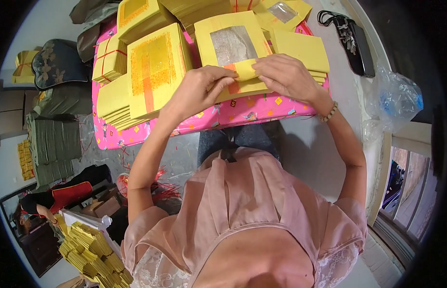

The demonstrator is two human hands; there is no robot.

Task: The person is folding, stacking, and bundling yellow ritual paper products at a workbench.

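A stack of yellow paper sheets lies before me, its top yellow paper sheet (204, 30) bearing a silver foil rectangle (230, 43) and an orange band. The near edge of that sheet is turned up into a narrow fold (244, 70). My left hand (202, 89) pinches the left part of this fold between thumb and fingers. At its right end, my right hand (288, 79) grips the same fold, fingertips close together. Left of my left hand stands a thick paper stack (154, 72) with an orange-printed gold panel on top. The fingers partly hide the fold.
A pink patterned cloth (233, 113) covers the table. Tied bundles (109, 60) and folded yellow papers (300, 48) surround the work. To the right are a black pouch with keys (353, 43) and a clear plastic bag (396, 98). Another person (46, 206) is at lower left, near piled yellow bundles (91, 254).
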